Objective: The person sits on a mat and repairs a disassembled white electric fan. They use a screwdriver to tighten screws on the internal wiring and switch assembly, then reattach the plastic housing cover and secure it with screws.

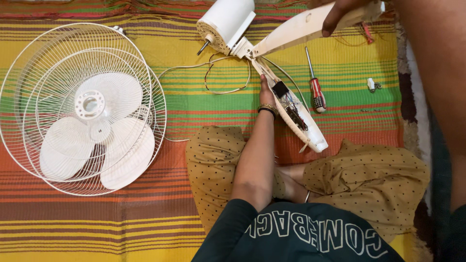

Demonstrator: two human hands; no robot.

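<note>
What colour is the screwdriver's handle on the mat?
Red with dark grip, on the slim metal-shaft screwdriver; head view.

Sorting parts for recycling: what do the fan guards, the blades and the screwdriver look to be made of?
Fan guards: thin white-coated wire, likely metal, judging by the fine ribs. Blades: white, slightly translucent, probably plastic. Screwdriver: shiny bare metal shaft, glossy red handle with a dark end, apparently plastic.

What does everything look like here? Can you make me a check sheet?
Surface: striped mat, bright colours.
Job's things: opened fan body, wiring showing; motor head at its top.
Clutter: wire guards, fan blade, screwdriver, small clip.
Hands: left hand touches the fan body; right hand grips the white cover.
Cables: white cord looped on mat.
Surroundings: nothing seen.
</note>
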